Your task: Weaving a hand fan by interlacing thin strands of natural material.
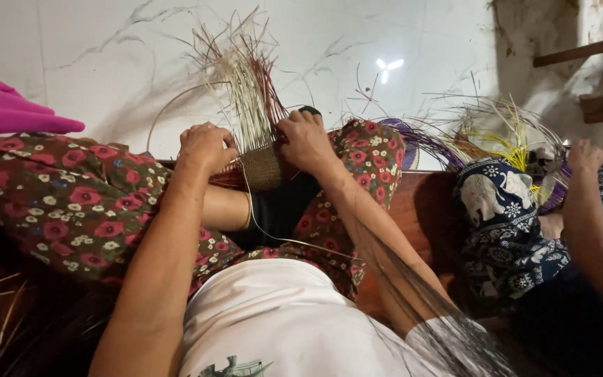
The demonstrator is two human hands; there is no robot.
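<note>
A half-woven piece of basketwork rests between my knees, its brown woven band low and a fan of pale and reddish loose strands rising from it. My left hand grips the left side of the woven band with curled fingers. On the right side, my right hand pinches strands at the band's top edge. One long thin strand trails down over my lap. I sit cross-legged in dark floral trousers and a white shirt.
Another person sits at my right in blue patterned trousers, a hand on a second piece of weaving with yellow and purple strands. A pink cloth lies at the left. White marble floor stretches ahead; loose sticks lie lower left.
</note>
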